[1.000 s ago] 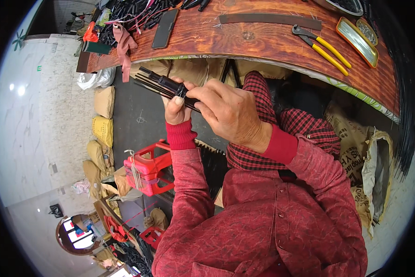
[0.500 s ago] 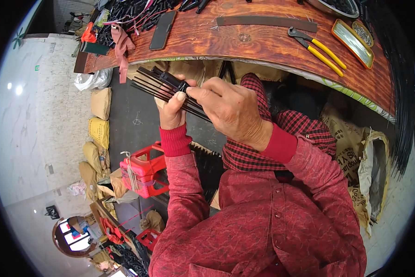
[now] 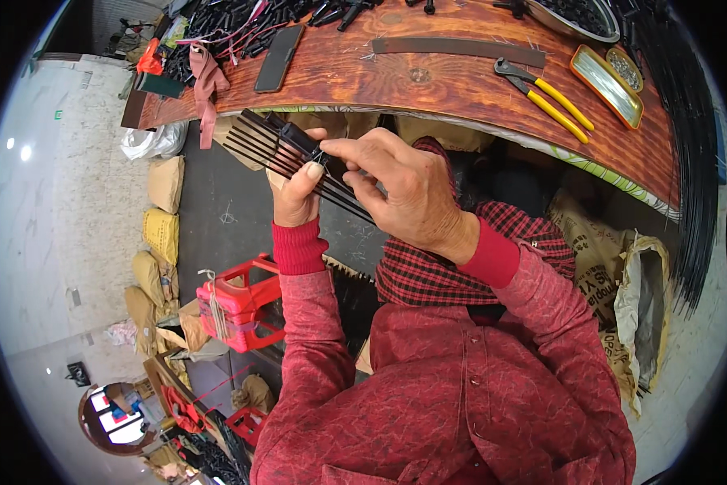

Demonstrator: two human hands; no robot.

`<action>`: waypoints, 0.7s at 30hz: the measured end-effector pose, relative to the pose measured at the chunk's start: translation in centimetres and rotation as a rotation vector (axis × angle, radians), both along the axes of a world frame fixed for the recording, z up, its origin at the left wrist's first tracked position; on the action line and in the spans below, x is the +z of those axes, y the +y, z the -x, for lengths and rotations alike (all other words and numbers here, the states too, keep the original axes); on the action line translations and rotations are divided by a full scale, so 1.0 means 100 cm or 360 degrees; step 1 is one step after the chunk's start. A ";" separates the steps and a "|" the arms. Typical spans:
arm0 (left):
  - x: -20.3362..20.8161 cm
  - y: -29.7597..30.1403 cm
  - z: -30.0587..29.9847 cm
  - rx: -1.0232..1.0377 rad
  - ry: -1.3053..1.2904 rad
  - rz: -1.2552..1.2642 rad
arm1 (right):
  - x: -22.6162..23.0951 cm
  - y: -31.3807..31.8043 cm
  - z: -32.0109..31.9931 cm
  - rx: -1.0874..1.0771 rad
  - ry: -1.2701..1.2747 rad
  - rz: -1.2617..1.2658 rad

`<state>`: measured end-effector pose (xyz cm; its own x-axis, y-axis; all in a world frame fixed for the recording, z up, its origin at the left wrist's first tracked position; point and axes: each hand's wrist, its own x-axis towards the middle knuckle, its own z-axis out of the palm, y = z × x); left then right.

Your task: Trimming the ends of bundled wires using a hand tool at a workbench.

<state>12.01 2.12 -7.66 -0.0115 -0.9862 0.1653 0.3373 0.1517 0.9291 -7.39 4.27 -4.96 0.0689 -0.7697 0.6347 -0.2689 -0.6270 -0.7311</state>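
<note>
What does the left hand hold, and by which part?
The left hand holds thin black rods, gripped partway along their length, and a thicker black piece, near its right end.

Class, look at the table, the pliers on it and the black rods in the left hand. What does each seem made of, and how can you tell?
Table: wood, apparently varnished; grain and a knot show.
Pliers: probably metal with a dark head; the smooth yellow handles look plastic-coated.
Rods: thin, straight and black; plastic or coated metal, the look leaves it open.
</note>
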 end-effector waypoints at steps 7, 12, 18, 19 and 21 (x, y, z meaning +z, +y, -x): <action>0.004 0.002 -0.001 -0.0141 -0.0032 -0.0026 | -0.008 0.001 -0.005 -0.0047 0.0004 0.0130; -0.008 0.003 -0.013 -0.0183 0.0034 -0.0032 | -0.004 0.005 -0.006 -0.0123 0.0142 0.0382; -0.012 0.005 -0.015 -0.0219 0.0123 -0.0005 | -0.011 0.009 -0.011 -0.0135 0.0172 0.0410; -0.011 0.005 -0.015 -0.0226 0.0132 -0.0009 | -0.011 0.009 -0.010 -0.0105 0.0142 0.0384; -0.013 0.004 -0.017 -0.0226 0.0130 0.0020 | -0.013 0.008 -0.015 -0.0140 0.0045 0.0333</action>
